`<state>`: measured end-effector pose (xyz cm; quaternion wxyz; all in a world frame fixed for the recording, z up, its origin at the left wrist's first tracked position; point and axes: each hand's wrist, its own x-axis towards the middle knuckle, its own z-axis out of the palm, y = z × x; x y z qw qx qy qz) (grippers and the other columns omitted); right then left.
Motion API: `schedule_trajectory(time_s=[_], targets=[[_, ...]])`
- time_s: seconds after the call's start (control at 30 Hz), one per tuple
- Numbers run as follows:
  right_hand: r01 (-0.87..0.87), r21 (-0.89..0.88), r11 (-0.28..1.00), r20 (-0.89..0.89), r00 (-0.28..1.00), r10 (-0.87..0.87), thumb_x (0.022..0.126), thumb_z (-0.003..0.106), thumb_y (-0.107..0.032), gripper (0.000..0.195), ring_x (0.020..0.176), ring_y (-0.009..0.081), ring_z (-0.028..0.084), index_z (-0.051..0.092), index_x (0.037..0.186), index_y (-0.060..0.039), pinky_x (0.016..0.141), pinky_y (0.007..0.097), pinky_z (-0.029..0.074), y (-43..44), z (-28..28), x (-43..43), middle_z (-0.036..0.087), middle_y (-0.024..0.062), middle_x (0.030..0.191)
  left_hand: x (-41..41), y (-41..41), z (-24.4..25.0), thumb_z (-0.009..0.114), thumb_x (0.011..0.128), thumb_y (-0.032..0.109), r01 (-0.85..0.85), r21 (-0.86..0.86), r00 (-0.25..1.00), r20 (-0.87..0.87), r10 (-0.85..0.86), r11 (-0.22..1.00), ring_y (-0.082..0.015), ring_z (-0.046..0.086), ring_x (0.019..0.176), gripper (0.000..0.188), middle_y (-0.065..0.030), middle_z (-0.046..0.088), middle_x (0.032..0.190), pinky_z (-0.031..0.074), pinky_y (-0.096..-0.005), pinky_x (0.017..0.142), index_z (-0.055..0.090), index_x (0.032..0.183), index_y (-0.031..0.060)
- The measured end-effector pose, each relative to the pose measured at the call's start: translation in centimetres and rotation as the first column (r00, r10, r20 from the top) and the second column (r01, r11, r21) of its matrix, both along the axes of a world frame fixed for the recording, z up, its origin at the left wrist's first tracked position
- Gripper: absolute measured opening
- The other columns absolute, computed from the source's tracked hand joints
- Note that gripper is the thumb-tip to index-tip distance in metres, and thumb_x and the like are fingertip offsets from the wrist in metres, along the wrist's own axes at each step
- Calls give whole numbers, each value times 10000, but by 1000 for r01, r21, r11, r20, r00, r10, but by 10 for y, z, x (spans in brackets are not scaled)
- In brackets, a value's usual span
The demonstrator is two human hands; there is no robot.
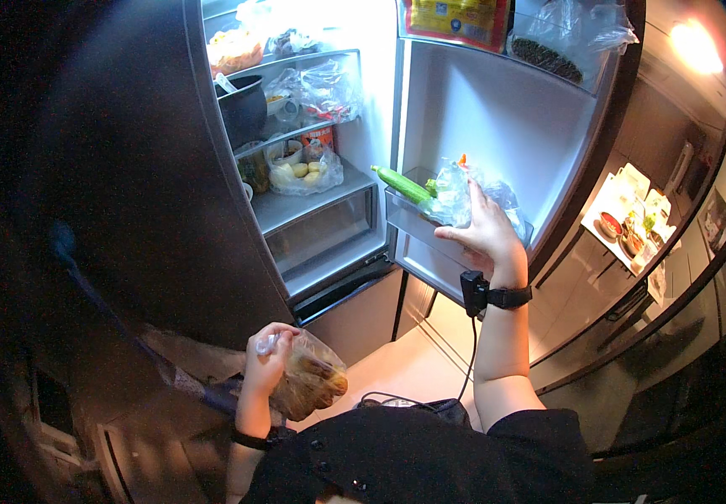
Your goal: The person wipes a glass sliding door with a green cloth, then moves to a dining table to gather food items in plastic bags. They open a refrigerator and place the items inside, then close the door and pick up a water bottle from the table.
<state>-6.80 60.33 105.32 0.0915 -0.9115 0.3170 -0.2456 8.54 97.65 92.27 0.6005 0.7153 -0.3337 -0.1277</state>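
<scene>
My left hand (268,359) is closed on the gathered neck of a clear plastic bag (312,378) with brownish-yellow food in it. It hangs in front of the lower edge of the open fridge. My right hand (489,227) reaches to the lower door bin (423,220), its fingers spread over a clear plastic bag (454,195); whether the fingers press on it cannot be told. A long green cucumber or similar vegetable (401,184) leans out of that bin, left of the hand. Something orange (462,160) pokes up behind the bag.
Fridge shelves (312,195) hold a dark pot (241,107), bagged food and a bag of pale round items (303,173). The upper door bin holds a yellow-and-red package (454,22) and a bag of dark food (546,60). Far right stands a table (596,217) with bowls.
</scene>
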Motion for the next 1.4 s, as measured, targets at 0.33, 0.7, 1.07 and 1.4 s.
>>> schedule_trajectory(time_s=[0.33, 0.7, 1.07, 1.4], targets=[[-42, -424, 905, 476, 839, 262, 776, 728, -593, 847, 1170, 286, 540, 470, 1364, -41, 981, 429, 437, -5, 0, -45, 546, 165, 1279, 8, -6, 2, 553, 970, 131, 48, 14, 999, 17, -49, 999, -82, 582, 721, 186, -16, 648, 783, 450, -236, 661, 693, 926, 15], [-56, 222, 973, 878, 447, -174, 949, 447, -648, 776, 1424, 316, 305, 358, 1451, -62, 1157, 420, 226, -131, -25, -118, 371, 192, 1499, 2, 2, -1, 555, 972, 132, -51, 26, 997, -57, 53, 998, -105, 595, 761, 189, -37, 667, 833, 460, -256, 685, 695, 931, 12], [-280, -78, 957, 911, 369, 182, 749, 840, -393, 890, 1162, 223, 481, 342, 1414, -71, 984, 369, 418, -8, -41, -79, 486, 79, 1287, -2, 7, -17, 573, 952, 160, -49, -12, 986, -159, 46, 999, -88, 607, 763, 191, -25, 685, 852, 474, -240, 695, 701, 945, 19], [-98, -255, 962, 829, 491, 270, 766, 796, -464, 918, 1162, 267, 469, 306, 1434, -68, 970, 393, 408, 26, -38, -59, 462, 122, 1283, 6, 17, -30, 591, 963, 179, -17, -2, 995, -100, 17, 1000, -70, 605, 762, 176, 5, 662, 837, 485, -232, 692, 682, 960, 28]])
